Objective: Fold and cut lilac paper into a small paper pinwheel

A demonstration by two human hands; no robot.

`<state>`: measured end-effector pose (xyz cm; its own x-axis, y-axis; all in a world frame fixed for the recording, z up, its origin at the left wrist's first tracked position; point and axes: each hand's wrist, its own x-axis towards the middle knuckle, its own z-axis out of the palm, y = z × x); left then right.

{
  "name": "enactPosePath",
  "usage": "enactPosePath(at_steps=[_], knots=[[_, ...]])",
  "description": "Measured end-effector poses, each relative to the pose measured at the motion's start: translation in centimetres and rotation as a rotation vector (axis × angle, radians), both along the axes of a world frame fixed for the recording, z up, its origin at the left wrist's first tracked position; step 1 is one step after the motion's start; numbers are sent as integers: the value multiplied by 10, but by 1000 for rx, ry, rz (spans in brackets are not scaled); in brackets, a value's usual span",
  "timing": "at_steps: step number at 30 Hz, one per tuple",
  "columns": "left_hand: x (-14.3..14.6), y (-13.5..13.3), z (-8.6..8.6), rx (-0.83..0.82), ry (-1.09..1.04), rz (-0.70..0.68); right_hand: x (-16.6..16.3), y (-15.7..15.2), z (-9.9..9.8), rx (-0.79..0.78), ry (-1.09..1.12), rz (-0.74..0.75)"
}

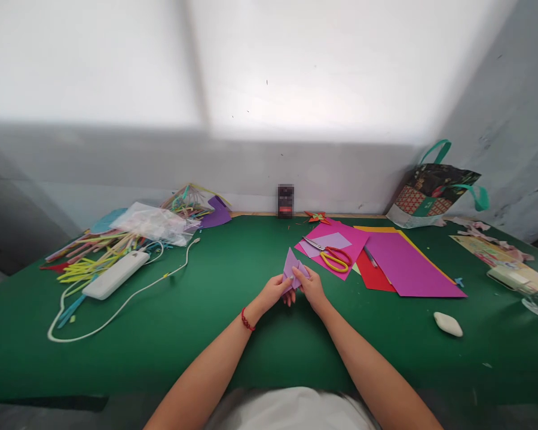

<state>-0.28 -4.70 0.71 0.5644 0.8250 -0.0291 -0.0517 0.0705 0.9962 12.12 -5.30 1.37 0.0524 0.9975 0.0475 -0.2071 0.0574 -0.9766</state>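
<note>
Between my two hands is a piece of light purple folded paper [291, 263], one pointed corner sticking up. My left hand [275, 292], with a red bead bracelet at the wrist, pinches its left side. On the right side, my right hand [312, 288] grips the paper with the thumb lying across the front. The fingers behind the paper are partly hidden. Just beyond my right hand lie scissors [336, 259] with red and yellow handles, resting on a magenta sheet [358, 237] and a pale lilac sheet [341, 240].
Purple card [415, 263], red paper [371, 276] and a pen [370, 257] lie right. A phone [286, 202] leans on the wall near an orange paper star [318, 217]. Left are a white power bank [116, 275], its cable and paper strips [89, 254]. A bag [434, 191] stands back right.
</note>
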Motion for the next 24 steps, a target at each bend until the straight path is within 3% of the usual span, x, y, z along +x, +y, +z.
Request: enactPosePath(at_steps=[17,24], knots=[[-4,-5,10,25,44,29,4,-1,-2,45,-124,154],[0,-5,10,33,1,12,3,-4,2,63,-81,79]])
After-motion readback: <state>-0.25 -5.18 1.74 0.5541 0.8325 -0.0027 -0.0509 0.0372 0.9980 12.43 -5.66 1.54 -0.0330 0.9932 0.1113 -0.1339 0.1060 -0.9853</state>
